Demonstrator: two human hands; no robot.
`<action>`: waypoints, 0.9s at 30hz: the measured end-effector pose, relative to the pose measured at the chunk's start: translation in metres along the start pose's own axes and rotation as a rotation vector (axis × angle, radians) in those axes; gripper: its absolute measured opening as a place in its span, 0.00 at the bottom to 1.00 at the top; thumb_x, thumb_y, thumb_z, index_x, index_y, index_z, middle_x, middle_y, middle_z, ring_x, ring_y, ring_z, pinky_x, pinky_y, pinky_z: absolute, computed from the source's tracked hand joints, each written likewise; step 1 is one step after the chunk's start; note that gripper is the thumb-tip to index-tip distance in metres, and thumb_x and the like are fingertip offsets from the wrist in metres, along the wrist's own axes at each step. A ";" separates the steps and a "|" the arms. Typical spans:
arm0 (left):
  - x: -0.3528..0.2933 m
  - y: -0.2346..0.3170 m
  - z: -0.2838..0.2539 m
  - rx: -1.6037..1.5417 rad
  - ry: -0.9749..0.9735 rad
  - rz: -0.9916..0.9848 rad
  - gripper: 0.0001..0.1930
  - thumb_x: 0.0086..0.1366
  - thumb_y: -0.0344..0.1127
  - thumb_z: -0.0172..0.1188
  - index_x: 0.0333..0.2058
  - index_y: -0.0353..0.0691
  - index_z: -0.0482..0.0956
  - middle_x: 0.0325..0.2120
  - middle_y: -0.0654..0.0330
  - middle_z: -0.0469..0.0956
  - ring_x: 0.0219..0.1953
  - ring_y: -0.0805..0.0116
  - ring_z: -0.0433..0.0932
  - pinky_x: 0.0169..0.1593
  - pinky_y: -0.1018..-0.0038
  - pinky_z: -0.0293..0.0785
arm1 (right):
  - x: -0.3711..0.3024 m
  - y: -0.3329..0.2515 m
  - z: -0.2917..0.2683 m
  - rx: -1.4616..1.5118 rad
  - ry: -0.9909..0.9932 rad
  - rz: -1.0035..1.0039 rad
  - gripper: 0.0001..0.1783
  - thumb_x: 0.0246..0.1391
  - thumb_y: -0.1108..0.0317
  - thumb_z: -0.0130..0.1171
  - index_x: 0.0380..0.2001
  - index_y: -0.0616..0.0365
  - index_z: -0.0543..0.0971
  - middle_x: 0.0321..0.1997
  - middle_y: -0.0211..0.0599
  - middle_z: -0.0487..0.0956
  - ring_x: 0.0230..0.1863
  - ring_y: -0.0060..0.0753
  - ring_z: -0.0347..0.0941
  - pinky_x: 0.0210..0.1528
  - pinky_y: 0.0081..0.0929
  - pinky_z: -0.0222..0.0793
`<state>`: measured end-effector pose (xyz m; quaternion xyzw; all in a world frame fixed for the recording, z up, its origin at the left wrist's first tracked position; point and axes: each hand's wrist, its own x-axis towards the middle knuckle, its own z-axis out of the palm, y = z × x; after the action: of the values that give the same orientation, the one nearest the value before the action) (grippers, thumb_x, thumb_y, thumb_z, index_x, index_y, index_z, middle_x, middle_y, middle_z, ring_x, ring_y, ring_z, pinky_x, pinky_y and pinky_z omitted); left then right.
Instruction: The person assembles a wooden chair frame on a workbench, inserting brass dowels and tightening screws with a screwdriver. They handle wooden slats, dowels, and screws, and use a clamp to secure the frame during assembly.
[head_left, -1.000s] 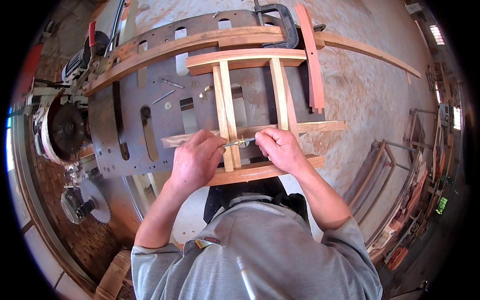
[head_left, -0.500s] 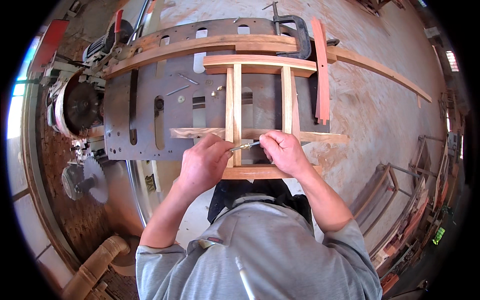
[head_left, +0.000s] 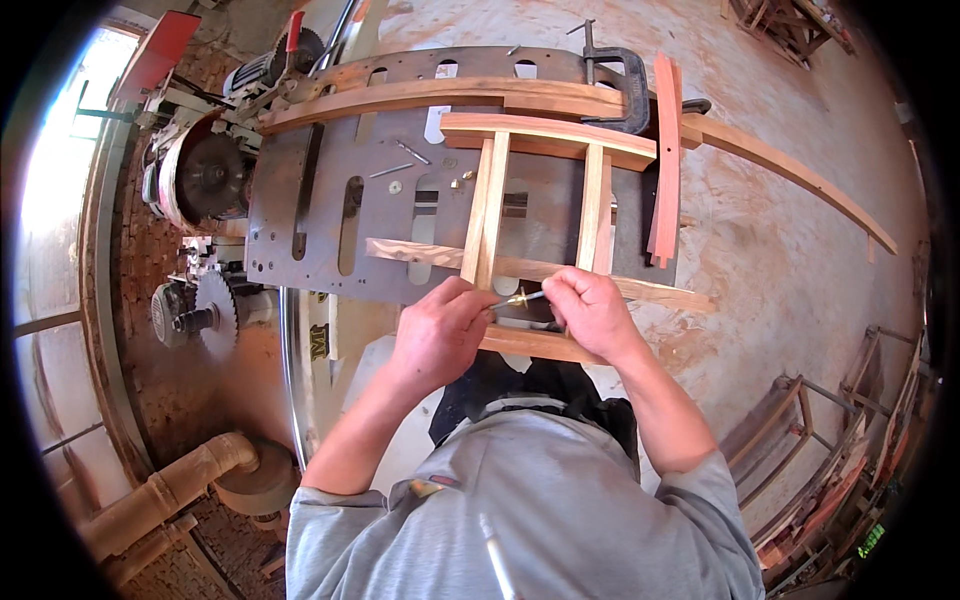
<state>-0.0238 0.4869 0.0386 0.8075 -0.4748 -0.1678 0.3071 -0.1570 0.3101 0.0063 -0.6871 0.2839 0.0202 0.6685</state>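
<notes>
Reddish dust streaks the floor (head_left: 770, 215) to the right of my desk (head_left: 327, 235), a dark metal top cut through with long rounded slots; toothed saw blades (head_left: 215, 308) stand off to the left. Close in front of my body, I have a slim metal rod (head_left: 536, 295) with a brass fitting (head_left: 517, 299) around its middle. My left fingers (head_left: 466, 303) are bunched together, pinching its left end, and my right fingers (head_left: 563, 297) pinch the grey end opposite, so the fitting shows in the gap between my hands. All this hangs over the near part of a wooden frame (head_left: 487, 215), two rails joined by two slats, with a loose wooden strip (head_left: 400, 250) running crosswise beneath the slats. Left of the frame lie two small brass pieces (head_left: 467, 176), near a pair of thin metal rods (head_left: 391, 171) and a round washer (head_left: 395, 187). Along the far side stretches a long beam (head_left: 400, 93), a C-clamp (head_left: 637, 90) at its right end, and just beside that are reddish boards (head_left: 666, 160).
</notes>
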 end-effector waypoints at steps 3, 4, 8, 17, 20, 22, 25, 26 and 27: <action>0.004 -0.002 0.000 -0.012 -0.016 0.031 0.07 0.58 0.28 0.60 0.36 0.40 0.82 0.30 0.58 0.77 0.30 0.58 0.79 0.33 0.67 0.76 | 0.001 0.005 0.002 0.108 0.079 -0.075 0.12 0.61 0.65 0.56 0.30 0.62 0.76 0.18 0.25 0.71 0.22 0.15 0.66 0.25 0.20 0.63; 0.007 -0.002 0.000 -0.020 -0.024 0.031 0.07 0.58 0.28 0.60 0.36 0.40 0.82 0.30 0.58 0.77 0.30 0.58 0.79 0.33 0.67 0.76 | 0.000 0.004 0.006 0.178 0.122 -0.072 0.11 0.61 0.65 0.56 0.29 0.62 0.77 0.18 0.26 0.71 0.22 0.15 0.66 0.24 0.20 0.63; 0.019 -0.017 -0.001 -0.071 -0.051 0.106 0.07 0.57 0.29 0.61 0.36 0.41 0.81 0.31 0.58 0.77 0.31 0.56 0.79 0.33 0.64 0.76 | -0.001 0.000 0.005 0.032 0.149 -0.023 0.10 0.62 0.67 0.55 0.31 0.62 0.76 0.19 0.23 0.71 0.22 0.14 0.66 0.24 0.18 0.62; 0.033 -0.090 -0.036 -0.145 -0.091 0.191 0.07 0.58 0.27 0.60 0.37 0.40 0.81 0.31 0.55 0.77 0.32 0.55 0.79 0.34 0.64 0.76 | 0.036 -0.016 0.066 0.024 0.265 0.083 0.12 0.64 0.63 0.52 0.30 0.60 0.74 0.19 0.24 0.70 0.19 0.14 0.63 0.19 0.17 0.58; 0.036 -0.136 -0.052 -0.230 0.054 0.165 0.08 0.56 0.24 0.60 0.37 0.38 0.79 0.31 0.54 0.76 0.32 0.57 0.78 0.36 0.70 0.75 | 0.062 -0.033 0.086 0.448 0.196 0.243 0.13 0.65 0.61 0.50 0.33 0.60 0.74 0.20 0.25 0.69 0.18 0.17 0.63 0.17 0.19 0.58; 0.036 -0.170 -0.065 -0.597 0.091 -0.191 0.06 0.62 0.23 0.58 0.38 0.36 0.78 0.30 0.65 0.76 0.32 0.75 0.73 0.39 0.79 0.71 | 0.080 -0.045 0.095 0.704 0.129 0.324 0.12 0.65 0.62 0.49 0.34 0.59 0.74 0.22 0.27 0.69 0.17 0.21 0.64 0.15 0.20 0.59; 0.041 -0.216 -0.092 -1.169 0.288 -0.484 0.07 0.65 0.29 0.59 0.41 0.38 0.78 0.31 0.64 0.78 0.33 0.77 0.74 0.38 0.82 0.70 | 0.110 -0.052 0.113 0.716 0.094 0.342 0.11 0.64 0.63 0.49 0.33 0.59 0.74 0.22 0.28 0.70 0.19 0.22 0.66 0.15 0.21 0.60; 0.040 -0.230 -0.100 -1.259 0.325 -0.543 0.07 0.65 0.30 0.59 0.42 0.38 0.77 0.31 0.63 0.78 0.32 0.76 0.75 0.37 0.81 0.71 | 0.120 -0.055 0.118 0.698 0.083 0.354 0.10 0.64 0.63 0.51 0.32 0.59 0.74 0.22 0.28 0.70 0.19 0.22 0.66 0.16 0.22 0.61; 0.040 -0.239 -0.106 -1.356 0.358 -0.603 0.08 0.66 0.31 0.59 0.42 0.38 0.76 0.31 0.62 0.79 0.32 0.74 0.77 0.36 0.80 0.73 | 0.129 -0.058 0.124 0.676 0.078 0.371 0.10 0.63 0.63 0.52 0.32 0.58 0.73 0.22 0.28 0.70 0.19 0.21 0.65 0.16 0.22 0.61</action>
<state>0.2149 0.5738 -0.0370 0.5516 0.0302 -0.3659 0.7490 0.0187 0.3749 -0.0070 -0.3653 0.4192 0.0197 0.8310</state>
